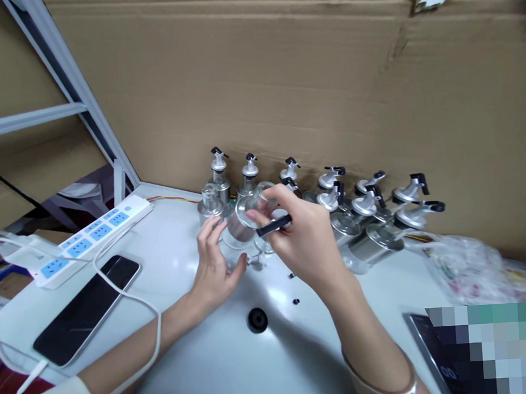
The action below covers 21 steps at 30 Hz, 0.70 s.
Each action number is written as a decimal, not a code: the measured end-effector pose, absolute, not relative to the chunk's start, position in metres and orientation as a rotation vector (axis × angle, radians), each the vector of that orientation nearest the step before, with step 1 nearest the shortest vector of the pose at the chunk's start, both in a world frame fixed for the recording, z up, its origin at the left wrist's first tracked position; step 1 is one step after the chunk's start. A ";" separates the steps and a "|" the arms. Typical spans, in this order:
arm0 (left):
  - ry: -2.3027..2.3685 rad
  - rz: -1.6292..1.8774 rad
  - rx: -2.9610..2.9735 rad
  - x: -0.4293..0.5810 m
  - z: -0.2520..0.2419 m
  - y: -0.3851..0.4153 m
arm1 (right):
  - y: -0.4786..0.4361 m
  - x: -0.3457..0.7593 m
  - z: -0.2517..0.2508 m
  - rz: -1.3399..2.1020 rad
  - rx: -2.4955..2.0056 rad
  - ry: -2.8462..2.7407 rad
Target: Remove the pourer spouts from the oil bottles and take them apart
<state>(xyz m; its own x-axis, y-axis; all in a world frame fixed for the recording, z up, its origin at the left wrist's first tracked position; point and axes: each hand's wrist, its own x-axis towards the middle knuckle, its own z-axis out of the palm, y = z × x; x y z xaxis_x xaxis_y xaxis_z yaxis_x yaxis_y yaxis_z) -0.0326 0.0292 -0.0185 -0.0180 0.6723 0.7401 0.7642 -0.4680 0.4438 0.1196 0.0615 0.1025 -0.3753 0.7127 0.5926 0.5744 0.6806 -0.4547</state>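
My right hand (307, 233) is closed around the neck of a glass bottle (242, 219) with a metal sleeve, which leans toward it. A black pen-like stick (274, 225) also shows within that hand; its exact kind is unclear. Fingers apart, my left hand (215, 256) is just left of the bottle, and whether it touches the glass I cannot tell. Close to the left thumb is a small silver pour spout (255, 261). Another bottle without a spout (210, 203) stands behind the left fingers. Several bottles with silver spouts and black levers (379, 243) stand along the back.
A white power strip (94, 240) and a phone (87, 309) with a white cable lie at left. Small black pieces (296, 301) and a round black part (257, 320) are on the white table (202, 367). Clear plastic bags (467, 267) lie right. Cardboard (283, 89) stands behind.
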 end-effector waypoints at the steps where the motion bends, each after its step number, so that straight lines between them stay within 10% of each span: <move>1: -1.550 -1.500 -2.104 -0.033 -0.018 0.030 | 0.063 0.119 0.101 0.212 -0.998 -2.078; 21: -1.729 -1.284 -2.268 -0.034 -0.025 0.034 | 0.083 0.098 0.062 0.209 -1.096 -2.179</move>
<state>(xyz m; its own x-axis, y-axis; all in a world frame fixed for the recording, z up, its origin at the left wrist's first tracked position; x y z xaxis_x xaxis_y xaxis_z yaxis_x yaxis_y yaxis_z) -0.0341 0.0343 -0.0250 0.0519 0.7962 0.6028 0.8074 -0.3887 0.4439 0.0977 0.0834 0.0619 -0.4143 0.7596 0.5014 0.6503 0.6325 -0.4208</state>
